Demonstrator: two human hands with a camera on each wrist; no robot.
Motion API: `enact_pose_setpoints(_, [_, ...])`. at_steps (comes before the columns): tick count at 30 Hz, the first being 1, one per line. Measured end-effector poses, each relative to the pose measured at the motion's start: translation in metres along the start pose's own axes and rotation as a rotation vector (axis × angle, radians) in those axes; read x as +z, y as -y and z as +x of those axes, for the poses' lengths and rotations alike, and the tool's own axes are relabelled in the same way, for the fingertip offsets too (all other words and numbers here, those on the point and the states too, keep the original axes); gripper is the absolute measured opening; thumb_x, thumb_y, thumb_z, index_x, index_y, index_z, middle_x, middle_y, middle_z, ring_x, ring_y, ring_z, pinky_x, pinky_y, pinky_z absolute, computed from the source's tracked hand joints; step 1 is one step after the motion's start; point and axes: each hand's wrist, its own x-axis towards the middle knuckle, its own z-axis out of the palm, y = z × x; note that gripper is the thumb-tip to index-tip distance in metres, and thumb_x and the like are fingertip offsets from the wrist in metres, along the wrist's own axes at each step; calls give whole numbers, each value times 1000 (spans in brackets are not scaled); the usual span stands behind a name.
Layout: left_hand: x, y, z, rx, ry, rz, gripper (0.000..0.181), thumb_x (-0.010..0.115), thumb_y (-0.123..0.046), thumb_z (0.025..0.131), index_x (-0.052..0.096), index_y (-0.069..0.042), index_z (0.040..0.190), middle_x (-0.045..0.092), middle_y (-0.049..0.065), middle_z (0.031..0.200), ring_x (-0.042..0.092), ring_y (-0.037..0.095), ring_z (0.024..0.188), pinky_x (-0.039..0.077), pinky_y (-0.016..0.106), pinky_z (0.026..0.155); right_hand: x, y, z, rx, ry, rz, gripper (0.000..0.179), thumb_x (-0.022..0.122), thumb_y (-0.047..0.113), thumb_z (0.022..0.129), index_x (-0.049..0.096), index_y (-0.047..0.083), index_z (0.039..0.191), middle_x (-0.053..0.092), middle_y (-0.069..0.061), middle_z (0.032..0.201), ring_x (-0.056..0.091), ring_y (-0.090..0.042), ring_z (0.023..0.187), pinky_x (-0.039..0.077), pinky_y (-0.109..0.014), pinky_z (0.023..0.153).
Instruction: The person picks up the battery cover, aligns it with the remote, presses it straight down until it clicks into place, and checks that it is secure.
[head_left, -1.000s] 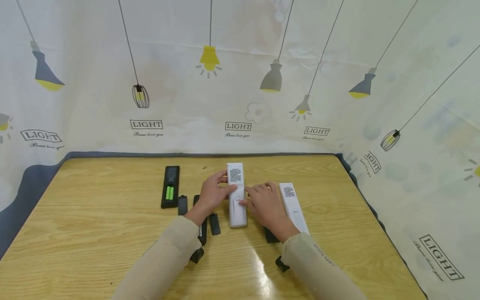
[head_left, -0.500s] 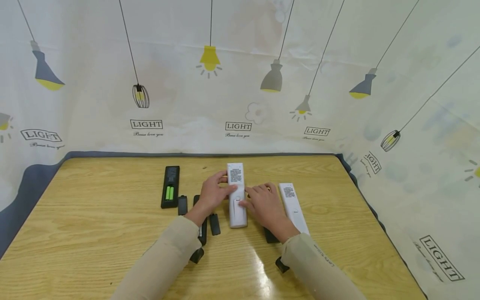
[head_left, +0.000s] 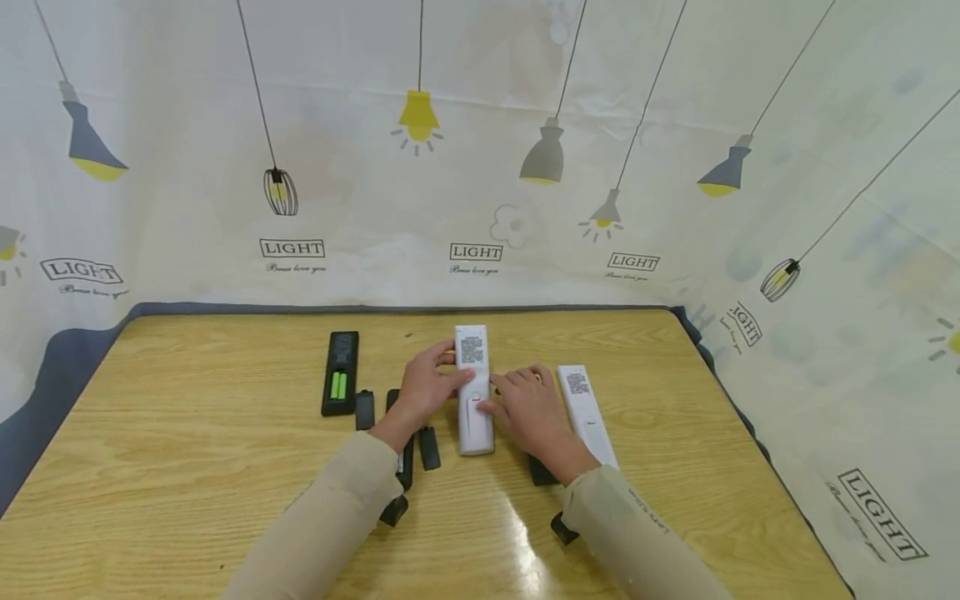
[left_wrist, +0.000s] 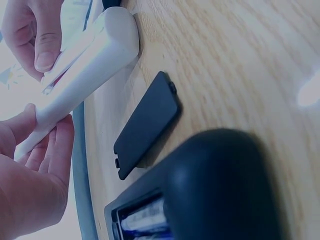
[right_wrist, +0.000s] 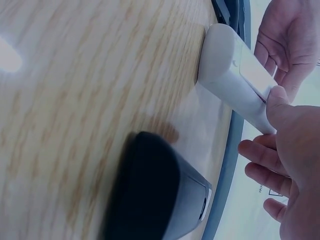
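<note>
A white remote control (head_left: 472, 352) stays back side up in the middle of the table. My left hand (head_left: 429, 385) grips its left side, thumb on the back and fingers around the edge. The battery cover (head_left: 477, 423) of this remote sits tilted, one end raised out of the body, as the left wrist view (left_wrist: 75, 56) also shows. At that raised end is the thumb of my right hand (head_left: 534, 410), holding the cover, while the index fingertip is right at the remote's right edge. The inside of the compartment is hidden.
Far left lies a black remote (head_left: 341, 358) with green batteries showing, a loose black cover (head_left: 364, 410) beside it. Another black remote (left_wrist: 215, 185) with batteries is partly under my left arm, near a loose cover (left_wrist: 147, 125). A second white remote (head_left: 588, 417) and a black one (right_wrist: 150, 195) are at right.
</note>
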Motion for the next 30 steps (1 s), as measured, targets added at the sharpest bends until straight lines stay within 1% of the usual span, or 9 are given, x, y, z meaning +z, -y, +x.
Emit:
enact_pose_setpoints(3, [-1, 0, 1, 5, 2, 5, 60, 71, -16, 90, 46, -15, 145, 61, 13, 129, 70, 26, 98, 61, 37, 78, 0, 1, 1, 0, -3, -2, 51, 48, 54, 97, 59, 17, 130, 67, -1, 124, 59, -21, 119, 35, -45, 107])
enact_pose_setpoints(7, [-3, 1, 1, 3, -1, 20, 61, 72, -17, 89, 46, -16, 145, 62, 12, 126, 70, 25, 97, 61, 35, 75, -1, 4, 2, 5, -5, 38, 50, 50, 53, 96, 60, 16, 128, 68, -2, 122, 59, -23, 119, 36, -46, 107])
enact_pose_setpoints(10, [-5, 2, 1, 4, -1, 23, 62, 72, -17, 89, 46, -16, 145, 62, 11, 125, 70, 25, 96, 61, 35, 75, -2, 6, 5, 21, 0, 68, 46, 52, 53, 96, 62, 16, 122, 69, 1, 112, 60, -23, 115, 36, -46, 106])
enact_pose_setpoints(13, [-5, 1, 1, 24, 4, 18, 61, 72, -16, 89, 46, -16, 145, 62, 13, 125, 71, 26, 97, 61, 36, 76, -2, 5, 7, 37, 2, 83, 41, 55, 53, 94, 64, 18, 112, 68, 4, 99, 61, -21, 109, 36, -45, 105])
enact_pose_setpoints(15, [-5, 0, 0, 35, 5, 16, 59, 71, -15, 89, 47, -16, 144, 63, 13, 124, 71, 26, 97, 61, 37, 76, -2, 4, 8, 41, 5, 97, 38, 56, 53, 94, 64, 19, 108, 66, 5, 95, 61, -20, 106, 35, -45, 105])
enact_pose_setpoints(20, [-3, -1, 0, 47, 7, 17, 56, 72, -14, 89, 50, -15, 141, 63, 13, 123, 71, 27, 97, 61, 38, 75, -4, 2, 7, 59, 25, 128, 40, 58, 53, 93, 65, 19, 112, 68, 6, 97, 61, -21, 106, 35, -46, 105])
enact_pose_setpoints(23, [-2, 0, 0, 47, 5, 16, 57, 72, -14, 89, 50, -15, 141, 63, 14, 124, 71, 27, 96, 61, 35, 73, -6, 2, 6, 66, 24, 140, 42, 59, 53, 92, 66, 18, 115, 69, 5, 98, 61, -22, 107, 36, -47, 105])
enact_pose_setpoints(28, [0, 0, 1, 50, 6, 15, 58, 72, -14, 89, 49, -14, 142, 63, 14, 123, 71, 27, 95, 61, 34, 73, -5, 1, 6, 67, 5, 152, 41, 64, 55, 87, 67, 19, 107, 69, 6, 94, 62, -21, 100, 37, -47, 103])
enact_pose_setpoints(30, [0, 1, 1, 55, 11, 16, 59, 72, -14, 89, 49, -14, 143, 63, 14, 123, 71, 27, 95, 61, 36, 74, -4, 0, 7, 71, 3, 165, 40, 67, 55, 85, 67, 19, 101, 68, 6, 90, 63, -19, 94, 37, -47, 101])
